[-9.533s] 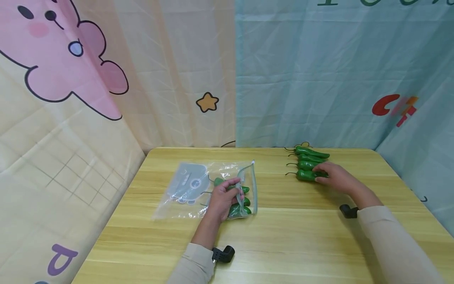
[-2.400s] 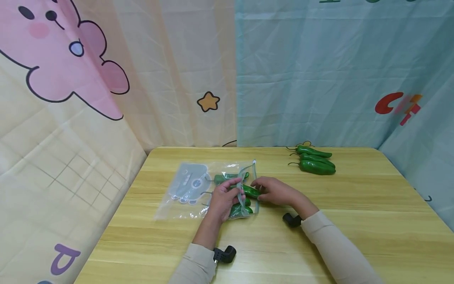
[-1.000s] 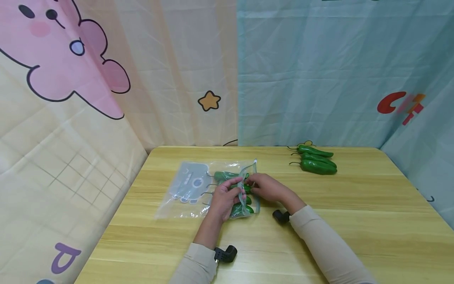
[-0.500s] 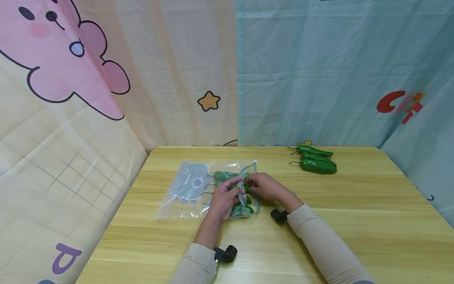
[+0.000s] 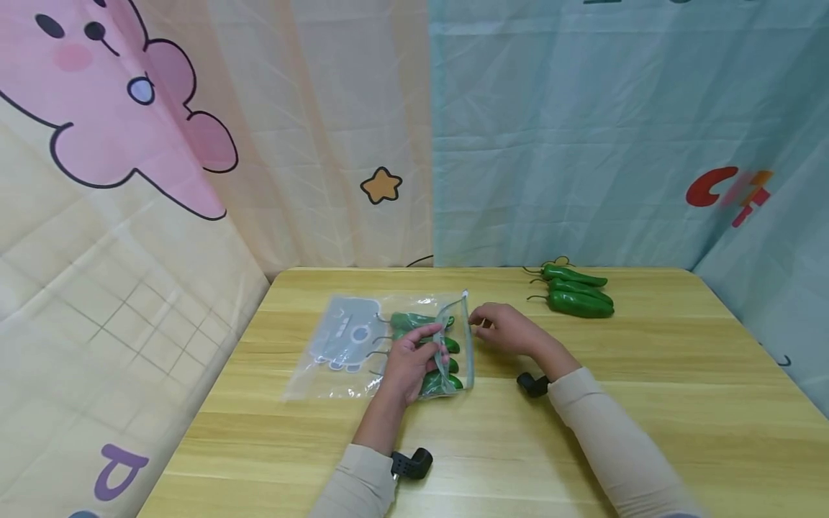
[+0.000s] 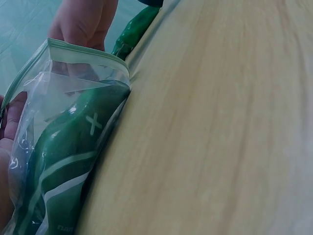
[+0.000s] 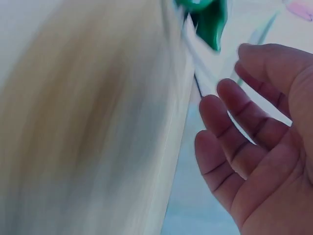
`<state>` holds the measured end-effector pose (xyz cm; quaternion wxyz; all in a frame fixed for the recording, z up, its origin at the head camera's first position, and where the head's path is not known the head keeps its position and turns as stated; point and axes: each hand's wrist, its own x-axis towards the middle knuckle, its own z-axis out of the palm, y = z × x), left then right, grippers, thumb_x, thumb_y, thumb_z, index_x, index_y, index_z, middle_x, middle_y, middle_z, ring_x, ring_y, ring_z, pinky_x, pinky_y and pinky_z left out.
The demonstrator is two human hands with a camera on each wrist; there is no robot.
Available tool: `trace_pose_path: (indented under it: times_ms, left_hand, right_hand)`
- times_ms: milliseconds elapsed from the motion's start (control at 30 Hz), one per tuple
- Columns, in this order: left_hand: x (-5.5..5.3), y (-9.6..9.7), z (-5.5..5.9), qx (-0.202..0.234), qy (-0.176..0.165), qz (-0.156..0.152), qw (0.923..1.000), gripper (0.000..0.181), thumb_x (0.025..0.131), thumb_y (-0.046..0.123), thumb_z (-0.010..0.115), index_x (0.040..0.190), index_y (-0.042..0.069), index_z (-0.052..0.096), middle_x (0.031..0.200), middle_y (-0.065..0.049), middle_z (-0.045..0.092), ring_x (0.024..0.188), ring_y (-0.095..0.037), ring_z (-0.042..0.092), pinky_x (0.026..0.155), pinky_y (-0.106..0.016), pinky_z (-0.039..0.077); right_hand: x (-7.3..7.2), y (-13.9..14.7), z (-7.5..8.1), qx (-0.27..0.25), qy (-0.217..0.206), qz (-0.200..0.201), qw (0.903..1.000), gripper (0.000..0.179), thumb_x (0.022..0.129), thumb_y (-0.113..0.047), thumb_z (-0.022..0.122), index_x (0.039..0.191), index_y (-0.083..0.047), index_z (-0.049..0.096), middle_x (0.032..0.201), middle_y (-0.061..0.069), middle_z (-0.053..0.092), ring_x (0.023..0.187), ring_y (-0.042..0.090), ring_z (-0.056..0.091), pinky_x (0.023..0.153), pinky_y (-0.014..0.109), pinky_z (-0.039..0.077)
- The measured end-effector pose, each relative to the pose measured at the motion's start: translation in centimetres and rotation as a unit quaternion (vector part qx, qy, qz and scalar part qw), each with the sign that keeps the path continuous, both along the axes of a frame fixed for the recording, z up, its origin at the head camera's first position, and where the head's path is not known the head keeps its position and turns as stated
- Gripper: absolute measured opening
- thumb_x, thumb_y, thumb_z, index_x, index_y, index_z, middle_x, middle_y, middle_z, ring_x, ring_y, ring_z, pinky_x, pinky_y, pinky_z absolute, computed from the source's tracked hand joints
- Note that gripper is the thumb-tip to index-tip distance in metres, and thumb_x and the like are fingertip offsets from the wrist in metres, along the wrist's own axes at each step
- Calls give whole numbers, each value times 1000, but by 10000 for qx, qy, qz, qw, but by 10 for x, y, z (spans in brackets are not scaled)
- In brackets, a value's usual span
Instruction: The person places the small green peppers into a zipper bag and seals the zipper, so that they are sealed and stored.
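Note:
A clear zip bag [image 5: 470,360] with a printed grey animal lies flat, its mouth to the right. Inside it several green chili peppers [image 5: 448,383] lie side by side, stems to the left. My left hand [image 5: 403,368] pinches the upper edge of the bag's mouth and keeps it lifted. Just right of the mouth is my right hand [image 5: 508,329], its fingers relaxed and holding nothing. In the right wrist view the right hand's fingers [image 7: 230,142] are loosely bent and apart, near a green pepper [image 7: 211,27]. The left wrist view shows the bag's raised rim [image 6: 90,53] close up.
Three green chili peppers [image 5: 579,303] lie together at the back right of the wooden table [image 5: 505,460]. Printed curtains [image 5: 557,144] hang behind and beside the table. A black wrist camera [image 5: 412,464] sits on the left wrist, another [image 5: 532,384] on the right.
My right hand took a pepper from the back-right group, slid it into the bag, let go and has now drawn back to the right. My left hand has stayed on the bag's edge.

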<state>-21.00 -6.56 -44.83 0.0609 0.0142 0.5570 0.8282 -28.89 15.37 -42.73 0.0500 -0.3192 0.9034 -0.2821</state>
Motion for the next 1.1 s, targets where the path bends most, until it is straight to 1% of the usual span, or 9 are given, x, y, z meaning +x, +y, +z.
trace_pose_path:
  times_ms: [133,233,467,700,900,1000,1100]
  left_hand:
    - [0,0,-1,20,5,8,10000,41,89,-13,54,130,-9,57,124,-32,50,72,-15,63,67,-25,58]
    - [0,0,-1,18,4,-3,10000,41,89,-12,54,130,-9,57,123,-32,50,72,-14,63,68,-25,58]
    - [2,0,0,-1,41,4,10000,41,90,-12,53,131,-9,56,130,-32,47,74,-14,63,69,-25,58]
    - [1,1,-1,-9,-16,-1,10000,42,89,-11,55,131,-8,57,128,-35,46,73,-15,64,69,-26,59]
    - [1,1,-1,-35,19,18,10000,41,90,-11,55,131,-8,57,130,-32,46,74,-14,63,70,-26,58]
    - [1,1,-1,-75,-11,12,10000,41,90,-11,55,131,-7,57,128,-32,48,74,-15,63,70,-26,58]
    - [0,0,-1,-90,-55,22,9999,41,90,-11,55,131,-6,58,125,-33,49,73,-15,63,69,-26,58]
  right_hand:
    - [-3,22,2,121,248,7,9996,21,95,-7,64,115,-1,67,110,11,66,98,28,62,87,47,53]
    - [-4,40,1,271,392,-78,9988,23,95,-8,65,117,0,66,113,12,64,103,32,61,89,50,52]
    - [-2,81,2,373,518,-343,9974,25,94,-5,65,118,1,65,119,17,61,108,39,59,91,54,50]
    - [-2,119,9,410,529,-843,9942,33,93,-5,66,124,3,62,124,22,57,113,43,56,92,58,48]
    - [-5,145,9,391,454,-1178,9912,39,95,-8,65,130,6,57,131,28,52,119,47,50,96,62,44]
    - [-6,156,9,405,442,-1315,9895,42,95,-9,65,132,8,54,134,31,50,123,50,46,99,64,40]
    - [-8,165,8,421,374,-1432,9881,45,95,-10,64,134,8,51,137,32,46,129,52,38,104,66,33]
